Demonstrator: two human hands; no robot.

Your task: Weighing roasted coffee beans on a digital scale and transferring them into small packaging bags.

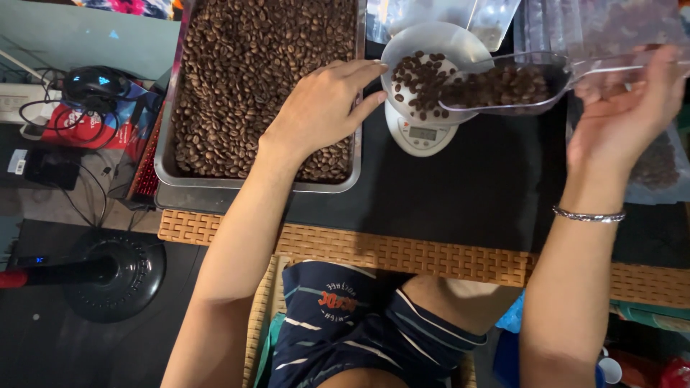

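Right hand [622, 118], upper right: closed on clear plastic scoop [503, 90] handle; light, rigid, beans spill-prone. Left hand [323, 108], centre top: open, empty, beside white scale bowl [431, 39].

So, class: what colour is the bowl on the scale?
White; the bowl on the scale shows best in the head view.

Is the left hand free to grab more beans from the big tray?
Probably yes: the left hand is empty and hovers above the tray of beans, nothing between them.
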